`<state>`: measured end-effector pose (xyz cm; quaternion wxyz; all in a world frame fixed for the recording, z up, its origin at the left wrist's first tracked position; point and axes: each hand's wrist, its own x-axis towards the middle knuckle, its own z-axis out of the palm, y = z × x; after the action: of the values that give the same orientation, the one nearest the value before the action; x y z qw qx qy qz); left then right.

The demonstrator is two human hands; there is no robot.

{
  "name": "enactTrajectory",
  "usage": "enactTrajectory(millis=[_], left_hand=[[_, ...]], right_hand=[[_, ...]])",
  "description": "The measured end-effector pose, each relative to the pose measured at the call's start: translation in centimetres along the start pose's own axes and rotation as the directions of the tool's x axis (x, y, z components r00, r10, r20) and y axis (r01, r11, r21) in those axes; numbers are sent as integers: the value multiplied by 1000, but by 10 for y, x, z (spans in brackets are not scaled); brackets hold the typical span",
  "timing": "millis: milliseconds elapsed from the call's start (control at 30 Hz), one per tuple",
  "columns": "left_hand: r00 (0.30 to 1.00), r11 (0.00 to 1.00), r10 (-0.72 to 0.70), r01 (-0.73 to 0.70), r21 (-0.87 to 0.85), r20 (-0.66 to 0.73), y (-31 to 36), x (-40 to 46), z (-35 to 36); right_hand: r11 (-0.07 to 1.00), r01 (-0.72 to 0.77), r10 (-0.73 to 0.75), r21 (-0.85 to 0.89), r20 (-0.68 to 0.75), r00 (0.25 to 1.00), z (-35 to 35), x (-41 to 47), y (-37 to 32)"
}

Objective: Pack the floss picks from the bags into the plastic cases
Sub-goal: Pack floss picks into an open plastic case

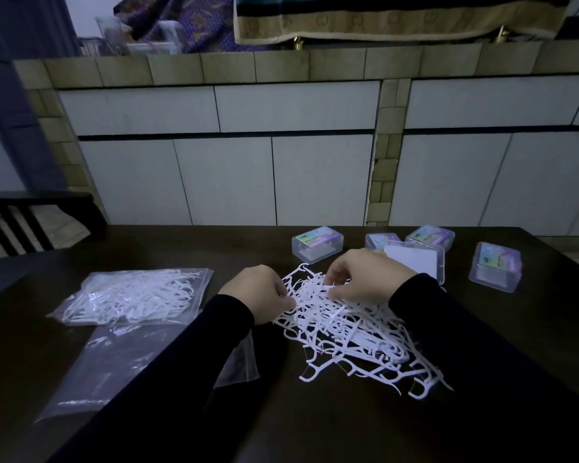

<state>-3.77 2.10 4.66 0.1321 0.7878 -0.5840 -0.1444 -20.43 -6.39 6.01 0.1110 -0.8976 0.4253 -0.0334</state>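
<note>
I see the loose picks [348, 325] lying mid-surface, a full bag [131, 295] to the left, cases [415, 248] far right.

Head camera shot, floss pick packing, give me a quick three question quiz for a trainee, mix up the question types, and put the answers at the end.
1. True or false: the bag still full of picks lies to the left of the left hand.
2. Multiple choice: where is the loose pile of floss picks? A) inside a case B) spread on the dark table C) on the floor
3. Short answer: what lies flat under the left sleeve?

Key
1. True.
2. B; both hands, the right hand included, pinch picks at the pile's far edge.
3. An emptied clear bag.
</note>
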Motion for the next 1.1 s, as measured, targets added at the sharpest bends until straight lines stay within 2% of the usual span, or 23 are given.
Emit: enactTrajectory(millis=[233, 433, 600, 800, 1100], left_hand=[[990, 999, 38, -36, 14, -134, 2, -6, -5], [961, 997, 35, -52, -55, -273, 9, -12, -9], [927, 997, 19, -44, -58, -374, 17, -17, -6], [857, 986, 45, -120, -113, -514, 27, -20, -4], [780, 967, 75, -210, -147, -621, 32, -23, 0]], right_hand=[[995, 5, 0, 101, -48, 999, -18, -6, 10], [973, 24, -1, 231, -99, 995, -31, -12, 21], [932, 74, -32, 355, -123, 992, -37, -16, 28], [874, 131, -70, 469, -147, 987, -37, -18, 31], [816, 208, -85, 539, -244, 966, -43, -24, 31]])
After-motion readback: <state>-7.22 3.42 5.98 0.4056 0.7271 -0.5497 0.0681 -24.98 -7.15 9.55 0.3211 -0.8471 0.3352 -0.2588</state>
